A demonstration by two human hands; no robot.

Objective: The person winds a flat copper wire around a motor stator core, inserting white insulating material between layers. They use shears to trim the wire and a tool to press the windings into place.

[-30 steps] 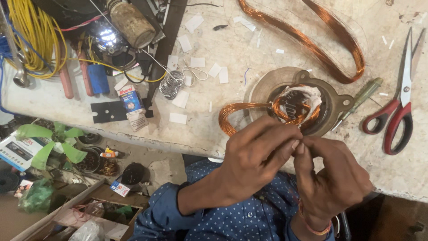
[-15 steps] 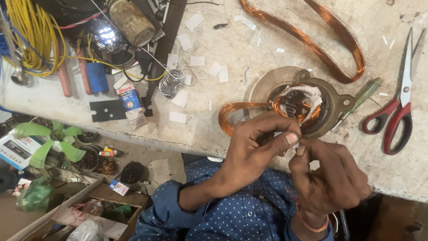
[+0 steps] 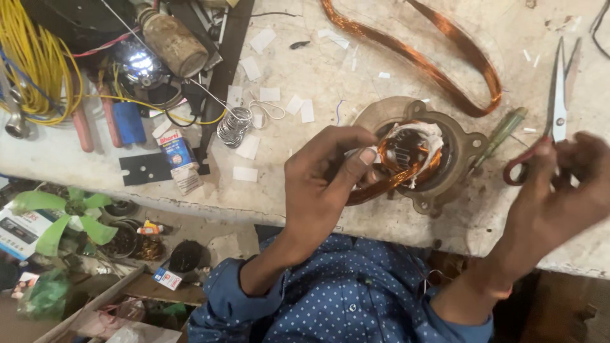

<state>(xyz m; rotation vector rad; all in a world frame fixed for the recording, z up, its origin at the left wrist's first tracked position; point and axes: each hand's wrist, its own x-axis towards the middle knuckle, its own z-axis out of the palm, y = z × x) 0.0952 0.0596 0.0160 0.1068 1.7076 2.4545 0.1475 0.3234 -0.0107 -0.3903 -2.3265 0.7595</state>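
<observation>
My left hand (image 3: 321, 187) pinches a strand of the copper winding (image 3: 406, 173) where it leaves the round metal motor stator (image 3: 469, 151) on the bench. My right hand (image 3: 562, 194), blurred, has its fingers closed around the red handles of the scissors (image 3: 559, 95) to the right of the stator. The scissor blades point away from me. A green-handled screwdriver (image 3: 503, 132) lies between the stator and the scissors.
A large loose loop of copper wire (image 3: 445, 60) lies behind the stator. White paper slips (image 3: 248, 147), a small wire spring coil (image 3: 234, 124), red-handled pliers (image 3: 82, 127) and yellow cable (image 3: 38, 57) cover the left of the bench. Below the bench edge lie green fan blades (image 3: 57, 216).
My right hand left the winding and moved right to the scissors handles. My left hand stayed on the copper coil at the stator.
</observation>
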